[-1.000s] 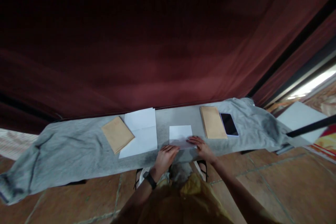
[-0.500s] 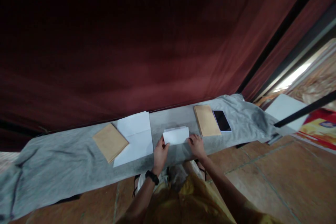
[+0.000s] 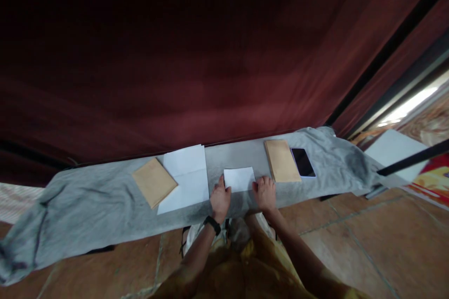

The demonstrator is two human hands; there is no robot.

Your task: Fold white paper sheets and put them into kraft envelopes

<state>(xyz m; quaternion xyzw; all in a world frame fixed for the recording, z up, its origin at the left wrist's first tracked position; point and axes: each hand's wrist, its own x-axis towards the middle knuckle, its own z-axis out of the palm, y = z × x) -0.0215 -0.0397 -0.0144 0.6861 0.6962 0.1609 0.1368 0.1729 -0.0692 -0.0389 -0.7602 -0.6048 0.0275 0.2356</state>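
Note:
A folded sheet of white paper [image 3: 240, 179] lies on the grey cloth straight in front of me, with its upper layer lying level. My left hand [image 3: 220, 200] grips the lower left edge, index finger along the side and thumb at the near corner. At the lower right corner, my right hand [image 3: 265, 193] has its fingers curled closed on the edge. Larger white sheets [image 3: 189, 173] with a crease lie left of my left hand. A stack of brown envelopes [image 3: 155, 182] overlaps them. To the right of my right hand is another brown envelope stack [image 3: 284, 161].
A phone [image 3: 303, 162] with a dark screen lies beside the right-hand stack. The narrow bench is covered by a rumpled grey cloth [image 3: 91, 205]. Behind it hangs a dark red curtain [image 3: 210, 79]. A black bar [image 3: 414, 159] and a white panel [image 3: 394, 149] stand at the right.
The folded paper's layers now line up and lie flatter, where a back layer stuck out before. Both hands stay at its sides. The whole view has shifted slightly.

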